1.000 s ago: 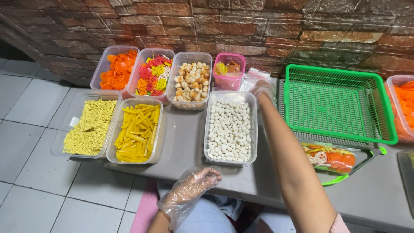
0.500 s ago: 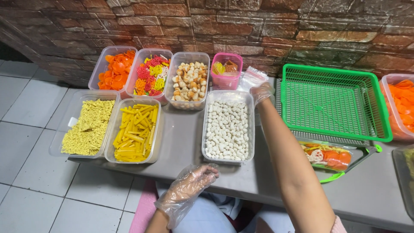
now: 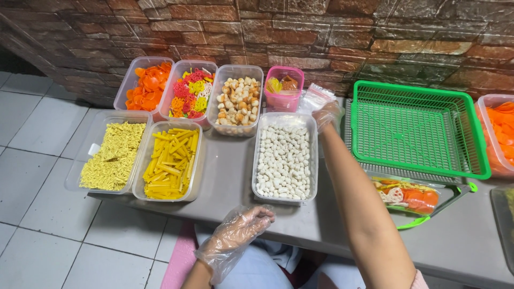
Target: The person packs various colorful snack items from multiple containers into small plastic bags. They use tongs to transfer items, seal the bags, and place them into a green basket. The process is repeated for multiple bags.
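My right hand point(image 3: 327, 113) has barely shifted since a moment ago; it stays stretched out to the clear bags point(image 3: 316, 97) at the back of the bench point(image 3: 230, 171), and my left hand point(image 3: 238, 231) still hangs at the near edge.

Going left to right: a tub of fine yellow noodles point(image 3: 110, 156) sits at the far left, with a tub of orange chips point(image 3: 145, 85) behind it. Next comes the tub of yellow sticks point(image 3: 170, 161), and behind it a tub of mixed red and yellow crackers point(image 3: 190, 92). Then a tub of pale round puffs point(image 3: 237, 101) stands at the back. My left hand, in a loose plastic glove, is half curled just off the bench edge, its grip empty and fingers drawn together without touching anything. Beyond it lies the tub of white balls point(image 3: 284, 158), and behind that a small pink tub point(image 3: 284, 87).

My gloved right hand rests on the clear bags just right of the pink tub; I think the fingers pinch one, but the glove and plastic blur together, so I cannot tell for certain. Right of my arm sits a green basket point(image 3: 420, 128), with a filled snack bag point(image 3: 406, 194) lying in front of it. Another tub of orange chips point(image 3: 498, 134) shows at the far right edge.
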